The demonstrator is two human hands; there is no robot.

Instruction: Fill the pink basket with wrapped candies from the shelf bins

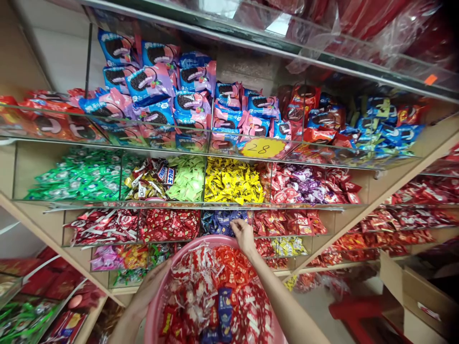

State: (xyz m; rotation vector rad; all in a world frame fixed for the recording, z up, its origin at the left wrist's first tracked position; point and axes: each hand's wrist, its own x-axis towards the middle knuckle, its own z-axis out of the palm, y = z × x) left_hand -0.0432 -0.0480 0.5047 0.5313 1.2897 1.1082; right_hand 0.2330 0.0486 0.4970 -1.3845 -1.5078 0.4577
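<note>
A pink plastic basket [157, 298] holds a mix of wrapped candies: red packets, red-and-white twists and a few dark blue packets [225, 310]. My left hand [152, 284] grips the basket's left side, with the fingers partly hidden by it. Beyond the basket's far rim, my right hand [244, 235] reaches to a shelf compartment of dark blue wrapped candies [222, 222]. Its fingers are curled together at those candies; whatever is between the fingertips cannot be made out.
Glass-fronted shelves hold green candies [84, 174], yellow candies [234, 181] and blue-pink cookie packs [150, 83] above a yellow price tag [263, 147]. Red-wrapped candies [170, 225] lie left of my right hand. A cardboard box [412, 301] stands at lower right.
</note>
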